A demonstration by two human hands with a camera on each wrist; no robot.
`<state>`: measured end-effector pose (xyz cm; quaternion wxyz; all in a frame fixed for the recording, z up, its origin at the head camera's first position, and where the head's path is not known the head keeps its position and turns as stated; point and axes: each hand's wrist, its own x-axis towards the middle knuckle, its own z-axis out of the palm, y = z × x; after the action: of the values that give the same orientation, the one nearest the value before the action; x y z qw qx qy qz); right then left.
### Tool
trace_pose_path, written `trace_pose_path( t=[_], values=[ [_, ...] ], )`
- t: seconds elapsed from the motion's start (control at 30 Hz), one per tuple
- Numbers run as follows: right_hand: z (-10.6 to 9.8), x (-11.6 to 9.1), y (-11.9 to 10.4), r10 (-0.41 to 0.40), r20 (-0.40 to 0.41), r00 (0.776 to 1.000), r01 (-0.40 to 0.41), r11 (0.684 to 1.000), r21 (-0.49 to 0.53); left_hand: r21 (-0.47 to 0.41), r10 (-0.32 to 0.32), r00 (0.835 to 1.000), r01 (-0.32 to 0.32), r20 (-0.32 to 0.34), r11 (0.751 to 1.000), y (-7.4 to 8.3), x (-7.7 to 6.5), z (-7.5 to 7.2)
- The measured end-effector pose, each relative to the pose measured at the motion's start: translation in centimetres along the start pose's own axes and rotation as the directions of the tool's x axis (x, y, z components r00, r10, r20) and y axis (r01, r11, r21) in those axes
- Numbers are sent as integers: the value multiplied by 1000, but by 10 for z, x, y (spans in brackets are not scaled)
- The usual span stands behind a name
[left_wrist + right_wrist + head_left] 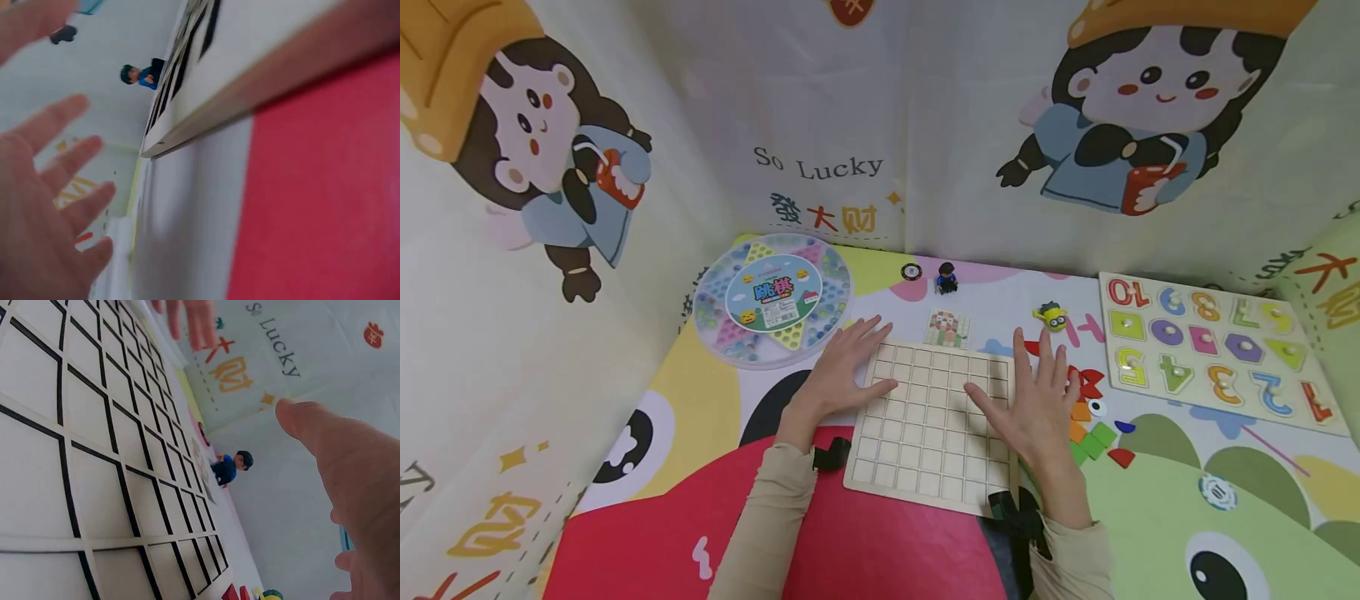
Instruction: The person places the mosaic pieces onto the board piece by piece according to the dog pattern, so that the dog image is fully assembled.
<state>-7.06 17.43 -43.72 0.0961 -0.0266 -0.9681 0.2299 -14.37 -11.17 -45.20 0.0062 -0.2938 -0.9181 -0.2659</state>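
Curtained-off play corner; whether in home, classroom or studio, cannot be told. Shown by white cloth hangings (951,125) with printed cartoon characters and "So Lucky" lettering, closing in rear and both sides. Multicoloured cartoon-print counter (895,550) bears playthings: round, clear-cased star-patterned board game (773,292) at left; square pale wooden grid board (932,433) at centre; cream rectangular puzzle board with coloured numerals and shapes (1217,354) at right; small blue-and-black toy figure (947,279) and small yellow toy figure (1052,317) toward rear.
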Motion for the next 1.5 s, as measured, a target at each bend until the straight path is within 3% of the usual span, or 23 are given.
trace_pose_path(
  t=[0.2,0.33,0.63,0.87,1.0,1.2,1.5],
  values=[
    [-1,1,4,36,16,999,-37,999,35,-219,37,999,-39,-15,975,-25,-9,10],
    [-6,2,8,61,0,998,-60,997,53,-283,53,998,-64,-44,957,-35,-13,15],
    [-20,16,24,168,-5,986,-167,982,91,-217,61,995,-77,-78,973,-42,-15,17],
    [-16,51,37,88,34,996,-89,995,39,-204,46,997,-58,-64,977,-43,-17,22],
    [-9,62,41,113,94,989,-111,994,-22,-196,47,998,-55,-44,979,-41,-17,24],
    [-7,66,45,221,121,968,-217,975,-50,-191,52,998,-56,-22,980,-38,-15,20],
    [-7,68,45,232,79,970,-232,973,-8,-186,69,997,-74,-34,980,-39,-10,16]
  ],
)
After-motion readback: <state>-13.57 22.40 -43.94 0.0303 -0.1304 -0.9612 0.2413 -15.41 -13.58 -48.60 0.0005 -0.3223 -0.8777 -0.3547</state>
